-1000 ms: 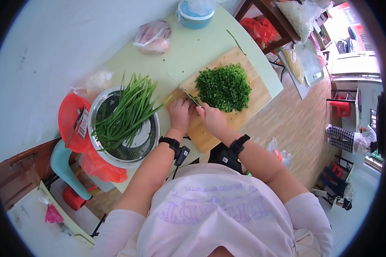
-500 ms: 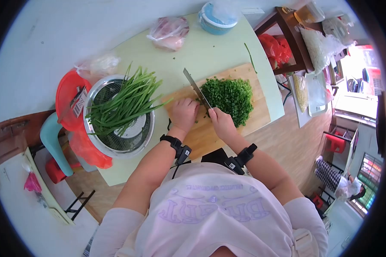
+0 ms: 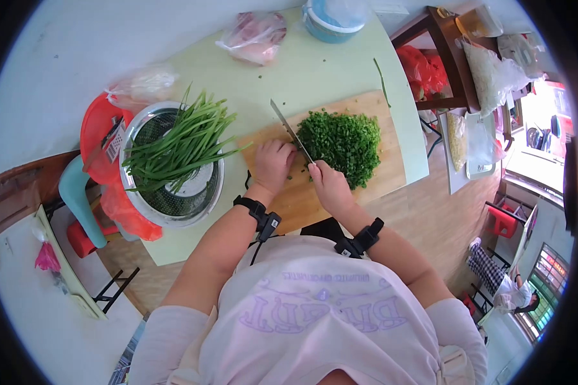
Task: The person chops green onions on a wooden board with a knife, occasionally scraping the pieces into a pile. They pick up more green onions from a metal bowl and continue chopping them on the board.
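My right hand (image 3: 332, 187) is wrapped around the handle of a kitchen knife (image 3: 288, 127), whose blade points up and left across the wooden cutting board (image 3: 292, 210). Right of the blade lies a broad heap of finely chopped green chives (image 3: 340, 147). My left hand (image 3: 274, 168) rests on the board just left of the blade, fingers curled in; whatever is under them is hidden. A few green bits lie near its fingertips. Further left, long uncut chives (image 3: 185, 144) lie in a metal colander (image 3: 219, 186).
On the pale green table (image 3: 237, 93) stand a bag of meat (image 3: 255, 38) and a blue bucket (image 3: 332, 29). A red basin (image 3: 91, 144) sits left of the colander. One stray chive (image 3: 382, 82) lies beyond the board. Another person (image 3: 510, 292) is far right.
The view has shifted slightly. My right hand still grips the knife, and my left stays curled beside the blade. The chopped heap looks much the same.
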Demonstrator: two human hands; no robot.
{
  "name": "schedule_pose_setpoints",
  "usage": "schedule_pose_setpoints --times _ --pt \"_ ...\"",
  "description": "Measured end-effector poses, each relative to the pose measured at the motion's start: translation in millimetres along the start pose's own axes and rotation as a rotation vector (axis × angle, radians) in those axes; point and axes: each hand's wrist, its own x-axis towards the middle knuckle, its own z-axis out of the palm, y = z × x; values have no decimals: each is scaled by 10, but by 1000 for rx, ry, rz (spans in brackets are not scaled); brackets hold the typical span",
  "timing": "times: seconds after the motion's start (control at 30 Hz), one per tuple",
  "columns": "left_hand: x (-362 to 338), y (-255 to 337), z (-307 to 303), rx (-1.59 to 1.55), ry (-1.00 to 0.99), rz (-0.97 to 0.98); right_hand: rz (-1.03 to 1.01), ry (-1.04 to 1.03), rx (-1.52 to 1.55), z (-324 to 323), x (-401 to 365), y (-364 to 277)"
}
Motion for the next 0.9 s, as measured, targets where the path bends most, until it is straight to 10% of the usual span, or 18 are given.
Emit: schedule_pose_setpoints --times 0.9 --pt "-36 -41 21 -101 8 -26 -19 18 -48 36 20 34"
